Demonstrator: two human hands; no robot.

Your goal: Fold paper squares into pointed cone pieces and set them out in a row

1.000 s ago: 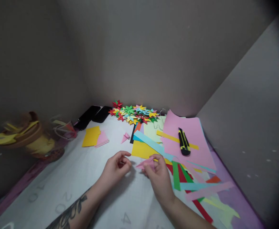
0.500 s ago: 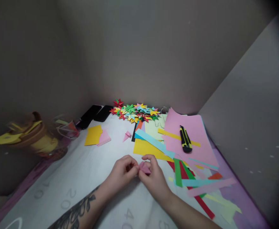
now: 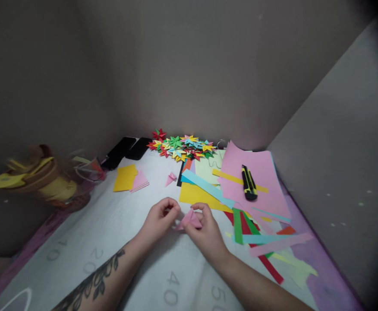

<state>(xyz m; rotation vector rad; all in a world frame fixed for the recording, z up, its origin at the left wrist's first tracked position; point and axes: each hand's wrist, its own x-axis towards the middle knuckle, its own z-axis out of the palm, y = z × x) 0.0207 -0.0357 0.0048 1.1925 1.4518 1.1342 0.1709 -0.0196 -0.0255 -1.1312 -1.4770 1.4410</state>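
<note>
Between the thumb and fingers of my right hand (image 3: 210, 235) is a folded pink paper piece (image 3: 191, 219), its pointed end towards the left. My left hand (image 3: 159, 218) is just left of that piece, apart from it, with thumb and forefinger pinched together and nothing visible in them. Beyond my hands lies a second small folded pink piece (image 3: 170, 179). To its left are pink paper slips (image 3: 140, 181) beside a yellow paper stack (image 3: 124, 178).
Folded paper stars (image 3: 179, 147) are heaped at the back by the wall. A utility knife (image 3: 249, 183) rests on pink sheets (image 3: 266, 168). Coloured paper strips (image 3: 266, 239) litter the right side. Two dark flat objects (image 3: 138, 148) lie back left, near a pot (image 3: 51, 185).
My left hand has let go of the folded pink paper and moved a little left. The piece looks more spread in my right hand. The view has shifted slightly.
</note>
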